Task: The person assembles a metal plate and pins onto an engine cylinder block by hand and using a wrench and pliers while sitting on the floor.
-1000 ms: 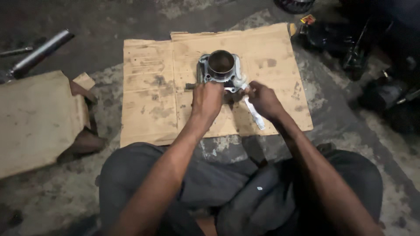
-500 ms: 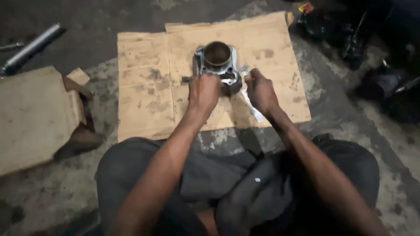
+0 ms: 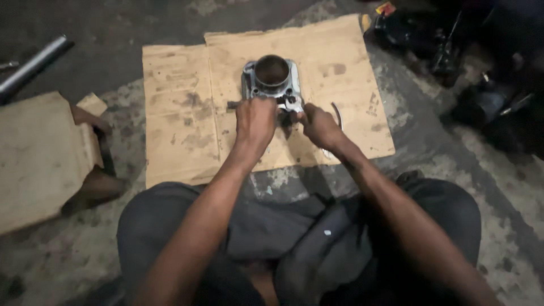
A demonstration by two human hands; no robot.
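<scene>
Two bare hands meet at the near edge of a grey metal engine cylinder block with a round open bore (image 3: 272, 79), which sits upright on a flattened, oil-stained brown cardboard sheet (image 3: 181, 107) spread over the stained concrete floor (image 3: 430, 141), apparently to keep the part off the grit; the left hand (image 3: 256, 120) curls over the block's near side, its grip pressed together, seemingly steadying the block, though whether it clasps anything small is hidden under the knuckles; the right hand (image 3: 320, 126) lies just beside it, fingers pinched on something small at the block's lower right corner, too dark to name; a thin pale curved strip (image 3: 338, 116) lies on the cardboard just beyond the right hand; a worn wooden block (image 3: 39, 153) stands well apart on the left, a grey metal pipe (image 3: 34, 65) lies beyond it, and dark machine parts (image 3: 447, 51) crowd the upper right.
</scene>
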